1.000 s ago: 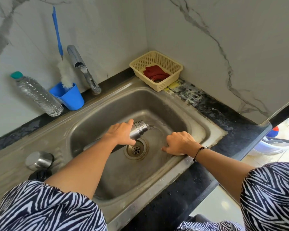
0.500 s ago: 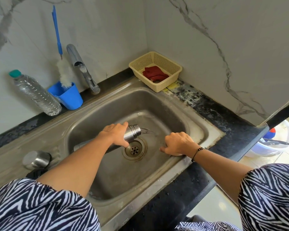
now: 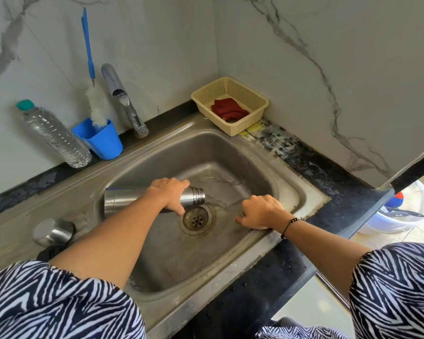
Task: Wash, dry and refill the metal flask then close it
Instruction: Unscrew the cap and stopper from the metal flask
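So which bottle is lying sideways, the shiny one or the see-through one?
The shiny metal flask, held over the sink by the left hand, lies sideways with water running out. The clear plastic bottle by the wall stands upright, capped.

Both forearms reach forward toward twelve o'clock. The left hand curls its fingers downward in a grip. The right hand, at three o'clock of it, rests loosely curled, wrist bent.

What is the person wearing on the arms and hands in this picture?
Both arms wear short, loose sleeves in a black-and-white zigzag print; the forearms are bare. The right hand has a thin bracelet of dark beads at its wrist. The left hand shows no glove or bracelet.
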The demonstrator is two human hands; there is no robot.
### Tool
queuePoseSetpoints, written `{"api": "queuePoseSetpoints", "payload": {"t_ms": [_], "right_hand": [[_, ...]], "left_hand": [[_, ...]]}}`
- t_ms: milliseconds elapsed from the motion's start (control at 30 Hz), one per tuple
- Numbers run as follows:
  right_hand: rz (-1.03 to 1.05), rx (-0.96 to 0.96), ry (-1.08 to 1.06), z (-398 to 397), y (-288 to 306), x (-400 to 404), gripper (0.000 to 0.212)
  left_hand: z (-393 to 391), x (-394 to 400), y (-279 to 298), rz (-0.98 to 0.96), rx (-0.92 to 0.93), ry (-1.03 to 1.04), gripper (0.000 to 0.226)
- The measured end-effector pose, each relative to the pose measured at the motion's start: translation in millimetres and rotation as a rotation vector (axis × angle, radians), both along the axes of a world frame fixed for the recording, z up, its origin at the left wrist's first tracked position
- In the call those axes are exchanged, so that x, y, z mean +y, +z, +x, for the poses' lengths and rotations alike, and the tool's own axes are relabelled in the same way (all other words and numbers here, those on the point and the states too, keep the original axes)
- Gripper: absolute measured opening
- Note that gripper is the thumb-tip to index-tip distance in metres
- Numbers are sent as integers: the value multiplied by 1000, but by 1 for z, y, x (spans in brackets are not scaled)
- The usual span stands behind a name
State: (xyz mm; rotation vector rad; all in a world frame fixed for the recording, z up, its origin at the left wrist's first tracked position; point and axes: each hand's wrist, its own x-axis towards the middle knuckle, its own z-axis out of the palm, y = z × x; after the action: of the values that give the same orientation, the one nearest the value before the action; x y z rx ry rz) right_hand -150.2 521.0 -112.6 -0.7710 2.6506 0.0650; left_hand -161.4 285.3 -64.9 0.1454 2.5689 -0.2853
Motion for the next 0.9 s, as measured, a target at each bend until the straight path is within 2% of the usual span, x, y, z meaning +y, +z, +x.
{"api": "queuePoseSetpoints", "payload": {"t_ms": [100,300,567,733,833,900], "right_hand": [[-1,9,1,-1,-1,0,50],[-5,30,7,-1,-4,0,50],[9,23,11,-2,-6,-1,48],[20,18,7,0,-5,-1,52],[-10,21,-12,0,-3,-1,56],[-75,-26,-16,-1,-2,0,68]], "left_hand": [[-3,3,5,-37,13,-47,78],[-3,17,11,-254,52,-252,75],[-2,35,17,-390,24,-314,71],[2,35,25,-317,56,-265,70],[11,27,31,-153,44,-153,76],[21,22,36,-13,16,-47,78]]}}
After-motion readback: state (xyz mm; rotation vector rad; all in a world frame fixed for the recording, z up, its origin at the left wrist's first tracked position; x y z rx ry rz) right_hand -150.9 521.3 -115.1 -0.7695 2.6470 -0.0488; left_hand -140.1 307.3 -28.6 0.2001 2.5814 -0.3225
